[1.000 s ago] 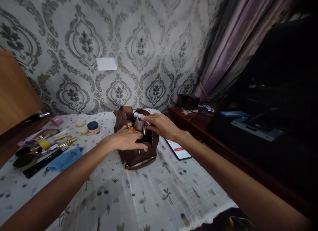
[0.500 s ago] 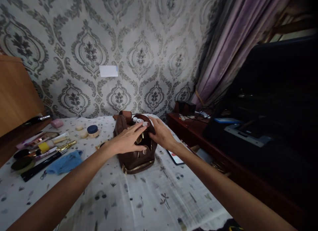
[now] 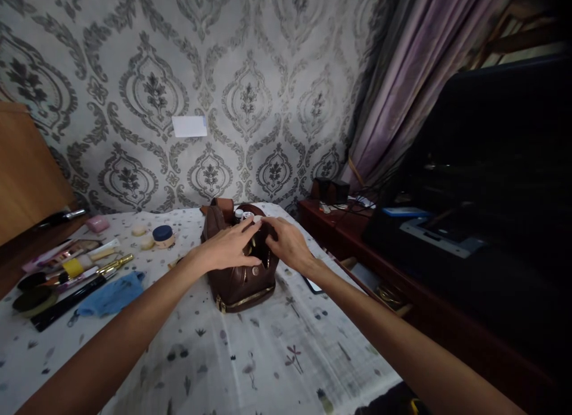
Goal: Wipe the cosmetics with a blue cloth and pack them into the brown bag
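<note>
A brown leather bag [image 3: 243, 287] with gold zippers stands on the patterned cloth, its top unzipped. Inside the opening, white-capped containers [image 3: 244, 215] show near the back rim. My left hand [image 3: 230, 247] is over the opening, fingers spread and thumb stretched toward the front rim; it holds nothing that I can see. My right hand [image 3: 289, 242] is at the bag's right side, fingers curled over the rim and thumb inside the opening. The deeper contents are dark and partly hidden by both hands.
Makeup brushes, tubes and a blue cloth [image 3: 111, 294] lie at the left. A jar with a dark blue lid [image 3: 163, 236] stands behind them. A phone [image 3: 313, 285] lies partly hidden under my right forearm. An open drawer [image 3: 373, 281] and a black case [image 3: 473, 165] are at the right.
My right hand has shifted slightly left and down, its fingertips now closer to my left hand's. The whole view has moved a little, and less of the phone shows.
</note>
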{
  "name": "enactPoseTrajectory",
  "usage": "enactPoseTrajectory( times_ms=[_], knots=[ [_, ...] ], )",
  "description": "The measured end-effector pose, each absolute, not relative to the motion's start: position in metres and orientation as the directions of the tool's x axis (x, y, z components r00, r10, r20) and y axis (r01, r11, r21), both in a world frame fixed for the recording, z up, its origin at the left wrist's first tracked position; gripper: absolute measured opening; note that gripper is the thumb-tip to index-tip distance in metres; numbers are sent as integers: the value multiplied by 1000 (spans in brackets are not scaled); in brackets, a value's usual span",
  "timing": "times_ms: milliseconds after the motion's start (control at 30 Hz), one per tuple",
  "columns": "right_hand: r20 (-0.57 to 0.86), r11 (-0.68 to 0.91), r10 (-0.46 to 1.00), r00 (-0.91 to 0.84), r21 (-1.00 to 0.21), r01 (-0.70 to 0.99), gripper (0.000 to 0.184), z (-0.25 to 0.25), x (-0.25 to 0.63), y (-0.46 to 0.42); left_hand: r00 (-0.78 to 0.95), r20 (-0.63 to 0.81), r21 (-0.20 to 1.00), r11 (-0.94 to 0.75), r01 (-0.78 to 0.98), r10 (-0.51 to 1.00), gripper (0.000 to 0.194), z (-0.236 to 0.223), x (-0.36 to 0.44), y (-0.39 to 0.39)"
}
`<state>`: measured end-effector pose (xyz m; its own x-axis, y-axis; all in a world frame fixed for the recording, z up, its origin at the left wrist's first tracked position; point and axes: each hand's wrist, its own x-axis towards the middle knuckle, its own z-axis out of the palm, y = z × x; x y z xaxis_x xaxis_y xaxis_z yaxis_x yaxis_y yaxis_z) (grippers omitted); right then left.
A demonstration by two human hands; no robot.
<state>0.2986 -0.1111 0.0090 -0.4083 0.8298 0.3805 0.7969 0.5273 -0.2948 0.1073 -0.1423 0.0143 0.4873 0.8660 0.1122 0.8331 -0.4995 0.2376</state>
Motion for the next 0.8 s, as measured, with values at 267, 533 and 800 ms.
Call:
enactPoseTrajectory(
  times_ms=[267,533,800],
  knots=[
    [334,516,829,-448,-150,843,57,16,290,-120,504,151,290,-525,800,850,72,19,106,-139],
    [305,495,841,-446,-105,862,58,20,285,-120,487,80,310,-486,817,870,60,22,104,-132],
    [287,481,854,-434,-113,870,54,21,287,-124,479,152,347,-501,793,865,60,18,100,-141]
  ],
)
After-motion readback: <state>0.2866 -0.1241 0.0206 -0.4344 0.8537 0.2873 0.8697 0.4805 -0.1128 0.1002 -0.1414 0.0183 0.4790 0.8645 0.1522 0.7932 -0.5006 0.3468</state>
